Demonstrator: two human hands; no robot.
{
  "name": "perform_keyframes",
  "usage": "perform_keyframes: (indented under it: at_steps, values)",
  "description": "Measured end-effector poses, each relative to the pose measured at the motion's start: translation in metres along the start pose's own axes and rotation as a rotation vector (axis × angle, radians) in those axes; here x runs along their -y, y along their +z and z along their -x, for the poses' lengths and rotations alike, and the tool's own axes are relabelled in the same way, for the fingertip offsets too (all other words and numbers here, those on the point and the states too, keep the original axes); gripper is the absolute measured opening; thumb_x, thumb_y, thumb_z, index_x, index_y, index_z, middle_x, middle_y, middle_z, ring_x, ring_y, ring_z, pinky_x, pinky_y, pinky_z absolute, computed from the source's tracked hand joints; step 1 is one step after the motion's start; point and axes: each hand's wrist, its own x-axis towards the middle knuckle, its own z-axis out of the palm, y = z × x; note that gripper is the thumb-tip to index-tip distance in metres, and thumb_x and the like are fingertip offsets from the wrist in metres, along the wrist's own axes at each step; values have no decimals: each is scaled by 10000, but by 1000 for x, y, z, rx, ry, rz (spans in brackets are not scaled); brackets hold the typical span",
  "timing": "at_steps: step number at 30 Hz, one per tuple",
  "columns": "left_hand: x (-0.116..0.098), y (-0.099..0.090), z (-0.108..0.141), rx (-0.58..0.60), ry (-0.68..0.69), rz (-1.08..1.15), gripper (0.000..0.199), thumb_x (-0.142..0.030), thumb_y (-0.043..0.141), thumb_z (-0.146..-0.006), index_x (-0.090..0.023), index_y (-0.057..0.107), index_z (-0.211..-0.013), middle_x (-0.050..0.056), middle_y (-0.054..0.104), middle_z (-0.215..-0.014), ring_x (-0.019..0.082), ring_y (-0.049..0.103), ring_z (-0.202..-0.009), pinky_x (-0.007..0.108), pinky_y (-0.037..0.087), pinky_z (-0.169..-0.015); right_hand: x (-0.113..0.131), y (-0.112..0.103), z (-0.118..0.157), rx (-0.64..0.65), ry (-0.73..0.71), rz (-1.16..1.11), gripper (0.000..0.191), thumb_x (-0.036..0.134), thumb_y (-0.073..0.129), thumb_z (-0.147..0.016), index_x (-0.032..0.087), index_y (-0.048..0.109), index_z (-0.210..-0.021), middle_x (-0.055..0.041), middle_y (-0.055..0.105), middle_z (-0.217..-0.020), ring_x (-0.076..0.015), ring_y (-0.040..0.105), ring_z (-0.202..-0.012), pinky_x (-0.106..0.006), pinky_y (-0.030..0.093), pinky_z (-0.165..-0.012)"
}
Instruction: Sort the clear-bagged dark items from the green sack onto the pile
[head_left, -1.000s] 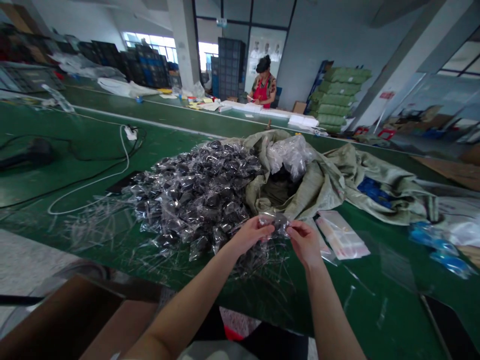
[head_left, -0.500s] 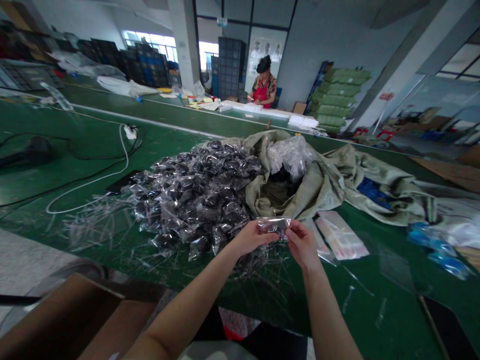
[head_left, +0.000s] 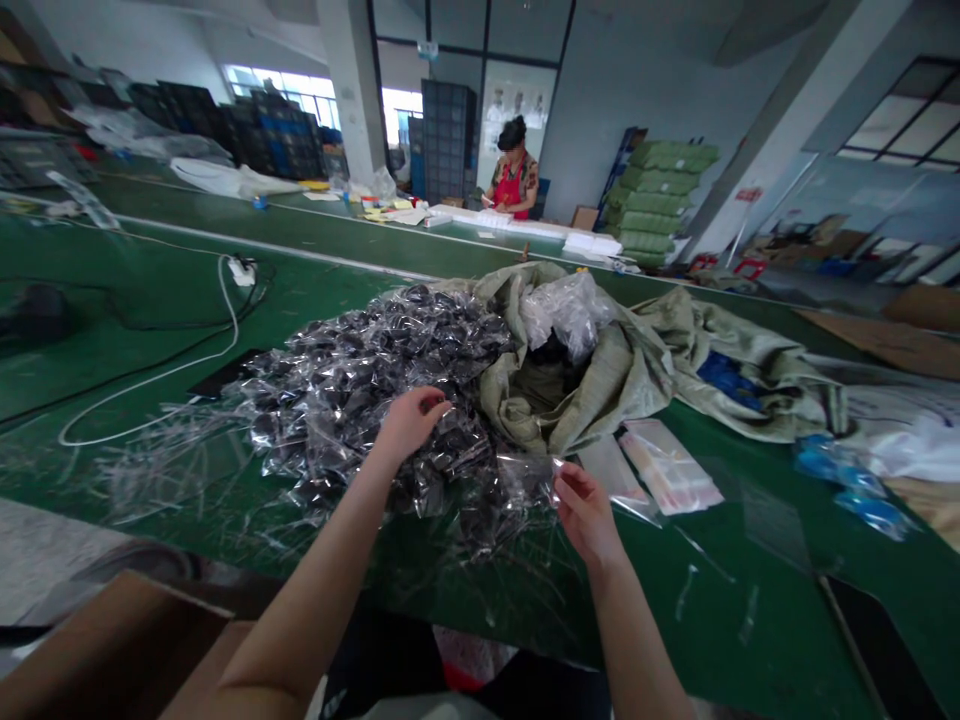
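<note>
The left hand (head_left: 412, 418) has left the clear wrapper (head_left: 526, 474) that both hands held half a second ago, and is now over the pile of wrapped dark pieces (head_left: 360, 375), fingers curled; whether it grips a piece, I cannot tell. The right hand (head_left: 585, 507) still pinches the wrapper's near edge between thumb and fingers. The green table (head_left: 300, 270) carries an open woven sack (head_left: 630, 375) beyond the hands, a stack of clear sleeves (head_left: 667, 465) just right of the right hand, and a phone (head_left: 881, 640) farther right. Across the room a person in a red apron (head_left: 511, 185) stands near green bales (head_left: 660, 195). The wrapper lies between the two hands, touching the right; the pile spreads beneath and left of the left hand.
</note>
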Motion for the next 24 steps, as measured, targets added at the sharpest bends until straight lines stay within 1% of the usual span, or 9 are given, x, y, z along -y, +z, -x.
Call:
perform_keyframes:
  at_steps: [2,5,10,12,14,16,19,21,24]
  values:
    - [15,-13,-16,-135,-74,-302,360,-392,615,-853,-161,678,-1123,124,678,-1095,252,653,-946,352,500,-851,-5,3,-2,-13,-18,12,366,289,893,-586,218,701,-890,-1,702,-817,-112,632,-680,-215,513,-596]
    - [23,-20,-26,-78,-138,-544,346,-393,582,-873,-195,684,-1138,132,658,-1166,298,663,-979,385,513,-831,-20,17,-11,-16,-98,101,337,338,845,-634,215,671,-895,-3,694,-820,-140,640,-709,-259,532,-634]
    - [23,-22,-21,-33,-157,-586,333,-385,485,-911,-222,725,-1074,113,702,-1117,308,666,-967,387,513,-795,-34,38,-32,129,-204,821,264,291,721,-748,188,669,-986,-38,707,-869,-183,657,-791,-346,534,-799]
    - [27,-26,-18,-72,-134,-553,343,-390,477,-905,-201,726,-1049,117,709,-1097,295,662,-955,376,507,-801,-16,44,-47,139,-262,1077,319,304,696,-791,168,659,-1078,-60,711,-921,-186,656,-808,-335,521,-813]
    - [32,-30,-18,-111,-102,-504,340,-400,497,-880,-183,715,-1026,105,715,-1072,276,657,-938,357,501,-813,17,49,-70,71,-290,1241,384,356,638,-861,147,623,-1184,-80,715,-961,-188,657,-843,-311,505,-820]
    - [33,-34,-19,-111,-139,-442,353,-453,525,-841,-183,703,-982,84,723,-964,270,657,-871,351,498,-787,58,50,-100,-10,-165,1420,356,360,547,-930,136,620,-1196,-97,719,-967,-201,658,-900,-299,488,-827]
    - [23,-37,-18,-141,-182,-372,392,-563,478,-823,-226,661,-902,25,674,-775,246,639,-783,324,483,-712,109,41,-142,-49,-41,1467,354,284,650,-859,68,642,-1139,-111,727,-857,-229,670,-803,-292,487,-745]
    - [11,-36,-14,-180,-194,-327,367,-577,466,-808,-253,621,-885,-28,632,-728,215,623,-776,291,467,-688,127,33,-158,-71,-22,1464,405,220,688,-816,22,622,-1163,-136,727,-881,-240,667,-790,-294,480,-728]
    - [-6,-28,1,-199,-151,-207,329,-543,455,-802,-255,581,-899,-55,626,-761,192,611,-777,262,458,-660,130,25,-160,-95,-77,1451,503,195,688,-816,-9,559,-1257,-188,698,-1056,-254,643,-926,-298,459,-808]
